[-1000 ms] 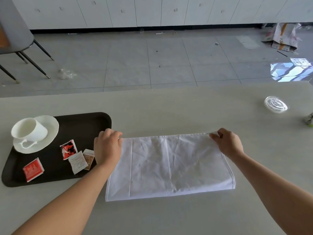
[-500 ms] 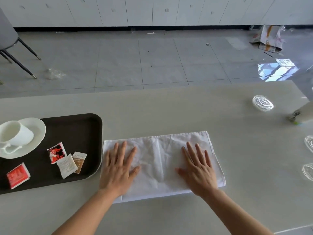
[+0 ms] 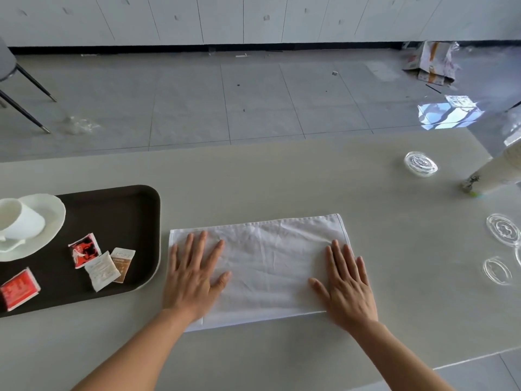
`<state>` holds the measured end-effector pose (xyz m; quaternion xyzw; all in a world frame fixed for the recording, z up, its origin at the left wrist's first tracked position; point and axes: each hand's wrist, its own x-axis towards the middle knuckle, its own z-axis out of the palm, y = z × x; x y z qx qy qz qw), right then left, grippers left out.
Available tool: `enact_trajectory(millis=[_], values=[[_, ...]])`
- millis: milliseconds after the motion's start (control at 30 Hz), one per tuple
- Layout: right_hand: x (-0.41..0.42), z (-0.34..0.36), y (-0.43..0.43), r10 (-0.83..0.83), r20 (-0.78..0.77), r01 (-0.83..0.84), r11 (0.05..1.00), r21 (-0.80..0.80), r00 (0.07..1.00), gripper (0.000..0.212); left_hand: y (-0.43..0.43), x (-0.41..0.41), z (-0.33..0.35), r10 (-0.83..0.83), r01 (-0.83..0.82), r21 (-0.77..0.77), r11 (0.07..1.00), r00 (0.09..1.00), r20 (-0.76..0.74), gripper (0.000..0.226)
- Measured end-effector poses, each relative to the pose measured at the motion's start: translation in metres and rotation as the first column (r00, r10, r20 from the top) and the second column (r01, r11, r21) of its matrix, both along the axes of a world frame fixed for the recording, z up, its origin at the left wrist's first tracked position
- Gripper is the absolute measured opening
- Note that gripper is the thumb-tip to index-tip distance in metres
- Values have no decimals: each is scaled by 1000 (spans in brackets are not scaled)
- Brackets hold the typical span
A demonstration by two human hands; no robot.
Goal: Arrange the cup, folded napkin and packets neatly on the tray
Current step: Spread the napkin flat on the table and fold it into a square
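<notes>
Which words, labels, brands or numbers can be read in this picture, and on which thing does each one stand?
Nothing can be read with certainty.
Red packet: white print, too blurred.
Red and black packet: a picture, no legible words.
White packet: faint print, too small.
Brown and white packet: one top line, blurred.
Bag on the floor: orange marks, unreadable.
</notes>
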<state>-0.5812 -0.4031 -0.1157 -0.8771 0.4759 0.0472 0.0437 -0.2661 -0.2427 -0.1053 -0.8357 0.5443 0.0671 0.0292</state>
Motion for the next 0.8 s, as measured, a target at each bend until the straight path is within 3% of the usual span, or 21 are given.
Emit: enact_trajectory(millis=[167,300,400,467,567,667,800], values=[[0,2,-1,12,-23,-11,1000,19,1000,87,3,-9,17,44,-43,20,999,998,-49,74],[-4,6,-1,24,-8,-24,1000,-19,1000,83,43,-31,24,154,-163,-89,983,983,-98,75],[-5,5,3,50,1,-50,999,-18,999,82,76,-52,30,287,-294,-76,953,954,-87,74],[-6,4,5,36,-7,-36,999,8,999,83,80,-61,36,451,-460,-35,887,881,-143,79],[-7,2,6,17,-26,-16,1000,23,1000,86,72,-61,46,651,-679,30,733,689,-319,74],[-6,4,6,9,-5,-9,1000,26,1000,86,68,-50,50,708,-743,81,664,590,-389,55],[-6,3,6,1,3,-1,1000,20,1000,87,71,-41,53,764,-809,109,577,489,-422,53]])
